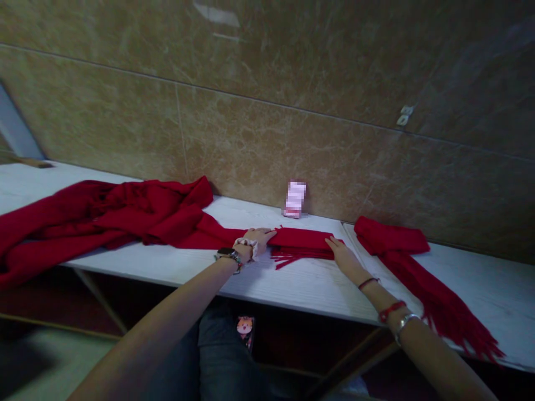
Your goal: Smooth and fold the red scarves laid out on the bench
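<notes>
A long red fringed scarf [125, 214] lies along a white table [292, 284], bunched in a heap at the left and folded flat in the middle. My left hand [257, 238] rests palm down on the left end of the folded part [303, 239], fingers stretched out. My right hand [340, 250] lies flat on its right end, fingers extended. The scarf's fringe [288, 257] pokes out toward me between both hands. Neither hand grips anything.
A second red fringed scarf [401, 250] lies at the right, its tassels hanging over the front edge. A small pink and white card [295, 199] leans against the brown marble wall [267, 128]. My legs and a phone [245, 327] show below the table.
</notes>
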Motion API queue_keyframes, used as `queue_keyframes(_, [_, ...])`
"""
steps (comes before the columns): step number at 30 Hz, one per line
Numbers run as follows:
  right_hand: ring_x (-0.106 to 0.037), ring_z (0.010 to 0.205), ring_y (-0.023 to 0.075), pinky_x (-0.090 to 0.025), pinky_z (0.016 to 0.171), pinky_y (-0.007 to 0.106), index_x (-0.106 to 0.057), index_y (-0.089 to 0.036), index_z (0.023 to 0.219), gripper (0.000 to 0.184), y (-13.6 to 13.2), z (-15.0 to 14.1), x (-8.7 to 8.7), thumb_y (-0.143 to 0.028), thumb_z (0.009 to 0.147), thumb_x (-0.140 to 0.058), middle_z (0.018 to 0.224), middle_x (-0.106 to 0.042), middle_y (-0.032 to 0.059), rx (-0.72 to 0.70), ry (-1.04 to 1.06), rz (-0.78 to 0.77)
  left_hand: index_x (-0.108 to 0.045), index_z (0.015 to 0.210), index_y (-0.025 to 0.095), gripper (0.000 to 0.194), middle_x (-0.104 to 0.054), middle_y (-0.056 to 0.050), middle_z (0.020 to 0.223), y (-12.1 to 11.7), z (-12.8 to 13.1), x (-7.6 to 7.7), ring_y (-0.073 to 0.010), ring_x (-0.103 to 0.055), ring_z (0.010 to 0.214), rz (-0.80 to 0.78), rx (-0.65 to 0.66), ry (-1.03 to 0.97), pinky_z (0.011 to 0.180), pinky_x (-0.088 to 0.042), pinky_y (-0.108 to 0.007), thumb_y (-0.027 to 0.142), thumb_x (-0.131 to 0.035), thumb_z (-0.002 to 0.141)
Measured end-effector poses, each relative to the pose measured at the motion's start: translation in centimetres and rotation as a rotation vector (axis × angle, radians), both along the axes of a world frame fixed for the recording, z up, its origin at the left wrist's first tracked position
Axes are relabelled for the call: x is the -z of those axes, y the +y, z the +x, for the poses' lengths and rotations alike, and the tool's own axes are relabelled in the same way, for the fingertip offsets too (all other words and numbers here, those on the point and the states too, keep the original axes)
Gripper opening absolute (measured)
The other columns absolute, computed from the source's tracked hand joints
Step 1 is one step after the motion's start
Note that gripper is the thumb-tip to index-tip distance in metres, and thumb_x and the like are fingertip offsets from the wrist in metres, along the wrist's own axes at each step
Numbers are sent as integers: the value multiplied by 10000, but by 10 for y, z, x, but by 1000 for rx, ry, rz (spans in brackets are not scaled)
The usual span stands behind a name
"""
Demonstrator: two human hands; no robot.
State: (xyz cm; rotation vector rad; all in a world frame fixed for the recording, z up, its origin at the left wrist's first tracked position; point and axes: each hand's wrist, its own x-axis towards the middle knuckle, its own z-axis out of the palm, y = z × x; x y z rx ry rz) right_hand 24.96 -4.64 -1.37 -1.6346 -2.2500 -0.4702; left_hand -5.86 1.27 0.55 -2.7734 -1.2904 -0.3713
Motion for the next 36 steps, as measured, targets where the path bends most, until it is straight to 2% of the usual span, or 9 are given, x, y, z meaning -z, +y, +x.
queue_keyframes(6, [-488,1157,199,-398,978,376,-512,-89,1222,603,10,-21,-3,80,682,-303,1285,-492,168,-52,63,-61,-420,1311,221,467,-401,-73,1363,-17,17,-8,-245,-368,1243,-22,15,26,1008,-318,-413,189,-397,845])
queue_keyframes(12, [-454,1188,171,-367,1006,332,-502,-62,1228,597,14,-53,-9,77,692,-280,1314,-462,167,-112,120,-66,-442,1289,202,468,-391,-103,1366,-31,3,-15,-284,-326,1265,-28,48,137,1032,-182,-549,340,-454,842])
queue_keyframes(15, [-402,1228,156,-325,1036,321,-482,-48,1243,589,16,-60,-32,72,711,-258,1337,-434,167,-214,154,10,-475,1256,199,473,-435,-97,1335,-32,-2,-23,-275,-379,1232,9,83,191,1037,-234,-492,387,-503,823])
queue_keyframes(18, [-302,1288,162,-294,1057,361,-441,-88,1283,584,13,-55,-53,52,744,-265,1386,-376,139,-347,138,159,-465,1254,170,394,-501,-110,1266,-35,4,-28,-243,-492,1131,54,36,226,937,-397,-386,187,-413,864])
queue_keyframes(21, [-266,1305,190,-307,1046,422,-454,-127,1276,599,2,-41,-45,64,737,-277,1381,-388,122,-223,72,169,-409,1295,144,439,-490,-141,1267,-39,18,-29,-259,-530,1076,88,-37,231,803,-476,-370,88,-324,868])
queue_keyframes(24, [-449,1193,212,-419,960,389,-520,-97,1207,591,-8,-26,-15,87,694,-293,1269,-509,160,35,37,15,-450,1258,124,412,-489,-158,1259,-42,33,-26,-274,-489,1125,109,29,223,864,-444,-396,81,-360,859])
queue_keyframes(28, [-554,1075,208,-474,889,332,-524,-58,1196,557,-11,-20,8,75,707,-295,1209,-549,190,101,21,-25,-533,1163,98,347,-506,-191,1221,-39,47,-24,-308,-452,1156,82,-36,148,925,-383,-450,69,-402,843])
queue_keyframes(31, [-551,1076,210,-476,877,321,-487,-80,1241,551,-6,-27,3,48,731,-322,1251,-517,181,107,6,-31,-556,1126,117,324,-515,-187,1207,-34,47,-27,-307,-496,1104,18,-116,122,869,-427,-439,74,-403,844])
queue_keyframes(36, [-568,1053,238,-479,867,369,-529,-101,1200,480,1,-37,-20,13,776,-336,1227,-534,191,90,-28,-42,-531,1162,138,348,-509,-168,1227,-24,38,-27,-287,-521,1086,16,-77,156,836,-468,-399,75,-399,846])
